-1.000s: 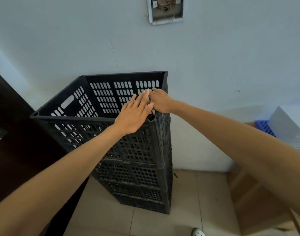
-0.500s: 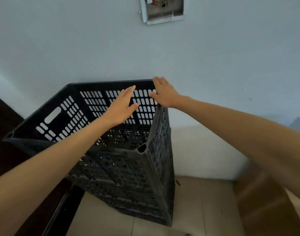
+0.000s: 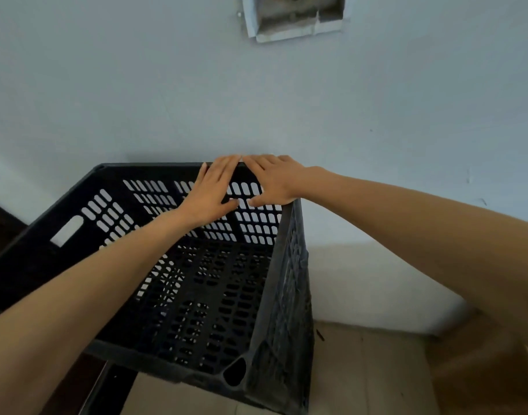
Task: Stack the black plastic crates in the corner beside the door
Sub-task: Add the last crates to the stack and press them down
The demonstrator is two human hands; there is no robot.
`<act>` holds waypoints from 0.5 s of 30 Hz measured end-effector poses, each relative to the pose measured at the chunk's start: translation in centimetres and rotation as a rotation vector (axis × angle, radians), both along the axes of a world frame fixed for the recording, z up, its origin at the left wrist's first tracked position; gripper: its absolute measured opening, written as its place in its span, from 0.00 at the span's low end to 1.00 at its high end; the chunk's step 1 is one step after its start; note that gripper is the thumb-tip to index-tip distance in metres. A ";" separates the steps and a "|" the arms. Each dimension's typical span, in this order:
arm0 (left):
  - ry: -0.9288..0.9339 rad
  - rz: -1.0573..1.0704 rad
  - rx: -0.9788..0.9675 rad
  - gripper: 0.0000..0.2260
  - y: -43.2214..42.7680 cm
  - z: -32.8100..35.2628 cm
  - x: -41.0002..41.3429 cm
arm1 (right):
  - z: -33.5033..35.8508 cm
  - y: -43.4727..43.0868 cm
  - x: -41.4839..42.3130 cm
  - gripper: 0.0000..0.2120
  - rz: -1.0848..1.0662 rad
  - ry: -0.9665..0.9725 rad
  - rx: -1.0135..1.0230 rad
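Now both the left hand (image 3: 212, 196) and right hand (image 3: 275, 183) lie flat with spread fingers, grasping nothing, on the far rim of the top black crate (image 3: 214, 295), which stands against the pale wall (image 3: 376, 115).

From my seat at the feed I see 2 bare forearms, both uncovered from the frame edges to the wrists: no sleeve, cuff or glove shows anywhere along them. The left hand (image 3: 210, 195) carries no ring, and its wrist has no watch or band (I looked along the whole visible length). The right hand (image 3: 276, 181) is equally unadorned, with nothing worn on its wrist. Its fingers (image 3: 258, 163) are slender, and the nails look short and unpainted, though the wide lens softens that detail. The near parts of both arms bulge large and slightly blurred at the left and right edges. Nothing else of the person's clothing enters view.
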State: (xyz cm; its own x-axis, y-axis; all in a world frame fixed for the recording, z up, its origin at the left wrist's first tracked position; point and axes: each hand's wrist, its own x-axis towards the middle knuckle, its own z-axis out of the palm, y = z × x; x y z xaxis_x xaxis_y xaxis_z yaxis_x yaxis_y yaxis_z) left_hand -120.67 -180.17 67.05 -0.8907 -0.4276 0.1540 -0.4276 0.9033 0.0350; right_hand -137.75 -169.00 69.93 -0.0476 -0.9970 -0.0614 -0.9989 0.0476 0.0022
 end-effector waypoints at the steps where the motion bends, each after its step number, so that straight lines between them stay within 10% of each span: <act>1: -0.004 -0.007 -0.001 0.41 -0.1 -0.2 0.0 | 0.0 0.0 0.1 0.47 0.001 0.007 0.010; 15: -0.125 -0.066 0.077 0.38 -3.9 3.4 10.0 | 3.3 -1.1 4.2 0.38 -0.052 -0.016 -0.003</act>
